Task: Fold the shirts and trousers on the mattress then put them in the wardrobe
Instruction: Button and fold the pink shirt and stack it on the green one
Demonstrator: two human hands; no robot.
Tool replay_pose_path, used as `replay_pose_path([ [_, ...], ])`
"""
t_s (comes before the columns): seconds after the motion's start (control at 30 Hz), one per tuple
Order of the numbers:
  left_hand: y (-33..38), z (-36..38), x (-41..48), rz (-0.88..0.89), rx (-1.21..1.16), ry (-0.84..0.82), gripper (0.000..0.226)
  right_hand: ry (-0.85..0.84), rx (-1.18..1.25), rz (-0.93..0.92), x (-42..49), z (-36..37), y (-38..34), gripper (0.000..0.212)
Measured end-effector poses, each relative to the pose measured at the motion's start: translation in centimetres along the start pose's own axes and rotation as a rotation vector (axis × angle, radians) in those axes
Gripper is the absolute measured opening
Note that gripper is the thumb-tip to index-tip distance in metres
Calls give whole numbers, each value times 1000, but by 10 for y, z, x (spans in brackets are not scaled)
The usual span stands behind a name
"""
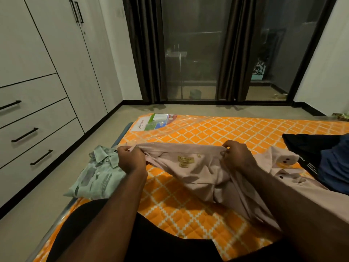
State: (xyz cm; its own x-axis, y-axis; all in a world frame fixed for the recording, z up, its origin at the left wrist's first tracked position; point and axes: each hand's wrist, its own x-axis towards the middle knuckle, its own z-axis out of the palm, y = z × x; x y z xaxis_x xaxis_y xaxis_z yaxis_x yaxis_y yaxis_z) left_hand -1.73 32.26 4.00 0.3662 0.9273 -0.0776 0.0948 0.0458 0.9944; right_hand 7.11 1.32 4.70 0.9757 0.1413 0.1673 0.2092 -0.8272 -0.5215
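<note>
Step in hand, as judged from the layout: folding of the second shirt, at the spreading stage.

- The pink shirt is over the middle of the mattress. Its top edge is lifted clear of the mattress surface; the body and one cuffed sleeve trail down onto the mattress toward its right side.
- The left hand and the right hand are held apart. Each pinches the top edge of the pink shirt, and the cloth is drawn taut between them. The neck label faces up.
- A green patterned shirt lies folded at the left edge of the mattress, collar up.
- Dark garments – probably the trousers, though the type cannot be confirmed – lie in a heap at the right side of the mattress.
- The wardrobe stands off the left edge of the mattress, across a strip of floor, with all visible doors and drawers closed.

Next move, as estimated: lower the pink shirt flat onto the mattress, smooth the creased body, and bring the trailing sleeve in before any fold. This calls for an even grip at both ends – a slack side would set the fold crooked. Most of the task appears to remain.
</note>
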Motion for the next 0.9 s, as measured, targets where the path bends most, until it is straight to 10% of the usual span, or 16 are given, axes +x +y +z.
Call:
replay_pose_path([
  [0.23,4,13,-52,623,730,-888,34,-121,420,118,7,10,-11,9],
  [0.43,8,23,-62,555,853,-1290,56,-513,827,223,14,2,-9,57],
  [0.57,3,28,-54,787,846,-1102,18,-498,314,112,18,-3,-9,48],
  [0.7,-7,32,-48,938,820,-837,32,-472,-356,246,14,-4,-9,11],
  [0.8,-5,33,-53,1173,878,-697,27,-635,-323,407,8,-7,-7,21],
  [0.9,4,36,-62,1176,811,-914,31,-563,49,370,5,-12,-8,23],
])
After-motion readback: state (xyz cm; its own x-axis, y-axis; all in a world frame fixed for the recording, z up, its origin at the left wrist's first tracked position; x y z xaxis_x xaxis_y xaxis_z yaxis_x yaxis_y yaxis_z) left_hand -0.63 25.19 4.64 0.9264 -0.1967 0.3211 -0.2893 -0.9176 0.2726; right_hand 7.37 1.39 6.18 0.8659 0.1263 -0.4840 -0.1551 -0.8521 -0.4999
